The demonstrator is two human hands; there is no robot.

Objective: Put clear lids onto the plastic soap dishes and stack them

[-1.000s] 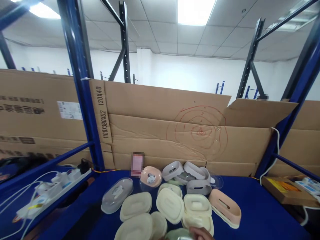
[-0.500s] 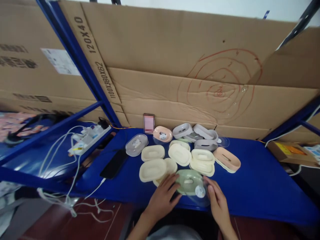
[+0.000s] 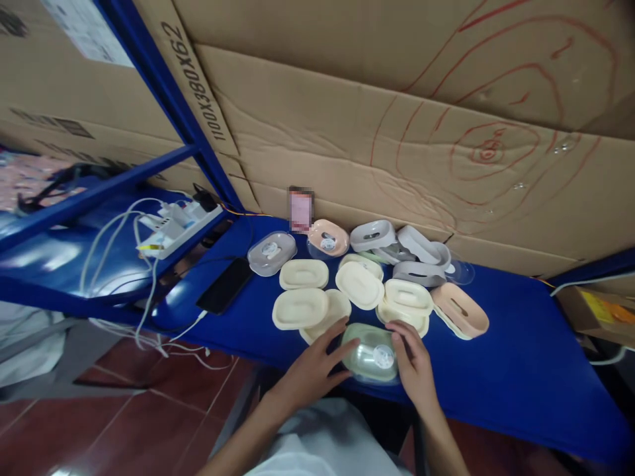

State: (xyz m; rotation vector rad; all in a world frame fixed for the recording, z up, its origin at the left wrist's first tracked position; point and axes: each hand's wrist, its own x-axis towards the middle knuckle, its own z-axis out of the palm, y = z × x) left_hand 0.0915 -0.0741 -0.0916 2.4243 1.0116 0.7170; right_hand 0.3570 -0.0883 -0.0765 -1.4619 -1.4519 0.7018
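A green soap dish (image 3: 353, 349) lies at the table's front edge with a clear lid (image 3: 366, 362) over it. The lid carries a round white sticker and sits roughly in line with the dish. My left hand (image 3: 313, 362) grips the dish's left side, thumb low and fingers at the upper rim. At the right end my right hand (image 3: 414, 363) presses its fingers and thumb on the lid. Just beyond lie cream oval pieces (image 3: 300, 308), some overlapping. A peach soap dish piece (image 3: 459, 309) rests on a cream one to the right.
Grey dish pieces (image 3: 419, 272) are heaped at the back. A lidded grey dish (image 3: 272, 254) and a lidded peach dish (image 3: 329, 238) stand left of them. A black phone (image 3: 225, 285) on a white cable lies leftward, near a power strip (image 3: 186, 228). Cardboard (image 3: 317, 132) walls the back.
The clear lid, earlier offset to the lower right of the green dish, now covers it. My right hand has moved inward with the lid. The camera view has tilted down.
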